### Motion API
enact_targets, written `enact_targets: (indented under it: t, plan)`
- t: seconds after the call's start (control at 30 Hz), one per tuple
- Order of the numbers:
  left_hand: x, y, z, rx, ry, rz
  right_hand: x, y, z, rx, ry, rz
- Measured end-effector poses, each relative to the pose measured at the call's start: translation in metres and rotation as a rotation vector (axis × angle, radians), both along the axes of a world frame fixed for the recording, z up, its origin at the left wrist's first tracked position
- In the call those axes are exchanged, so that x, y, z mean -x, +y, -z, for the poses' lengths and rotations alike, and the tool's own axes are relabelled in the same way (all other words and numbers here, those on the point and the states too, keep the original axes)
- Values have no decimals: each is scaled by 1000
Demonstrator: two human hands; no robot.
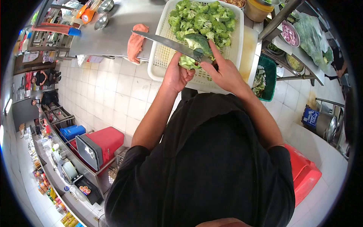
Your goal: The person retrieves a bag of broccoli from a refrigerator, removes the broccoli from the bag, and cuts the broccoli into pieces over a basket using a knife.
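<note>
My left hand [177, 75] is closed around the pale stem end of a broccoli head [199, 41], above the near part of a white perforated basket [153, 70]. In my right hand [226, 73] is a large kitchen knife [160, 39], its long blade pointing to the left across the broccoli's stem. The right index finger is stretched out along the broccoli head. Cut broccoli florets [206, 17] fill the far part of the basket. Whether the blade is into the stem I cannot tell.
An orange cloth [137, 43] lies on the steel table [90, 41] left of the basket. Metal bowls [101, 22] stand farther left. To the right are a cutting board [247, 51], a green crate [269, 79] with trimmings and a bowl of chopped onion [289, 34].
</note>
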State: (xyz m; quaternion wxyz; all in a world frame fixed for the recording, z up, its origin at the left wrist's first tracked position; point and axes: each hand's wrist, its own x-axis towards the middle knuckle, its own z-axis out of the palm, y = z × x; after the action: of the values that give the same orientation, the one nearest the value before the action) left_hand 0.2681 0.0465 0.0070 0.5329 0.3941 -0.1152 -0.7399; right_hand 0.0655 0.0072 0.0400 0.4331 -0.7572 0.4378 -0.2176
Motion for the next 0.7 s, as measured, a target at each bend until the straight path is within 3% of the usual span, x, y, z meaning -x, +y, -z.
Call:
enact_targets:
  t: [0.17,0.23,0.3,0.4,0.43,0.53,0.7]
  plan:
    - [1,6,6,-5,29,-17,5,0,6,-180,-180,6]
    - [1,6,5,-18,20,-15,14,-2,0,-128,-283,92]
    - [-2,6,8,-24,-11,-25,17,5,-23,-127,-452,168]
    - [0,5,8,4,-86,-43,17,14,-56,-293,-657,60]
    - [0,5,11,24,-119,-44,13,17,-58,-315,-651,46]
    - [2,2,5,51,-161,-65,5,16,-53,-704,-734,-71]
    - [1,2,-4,53,-190,-93,-1,-7,-9,-864,-625,93]
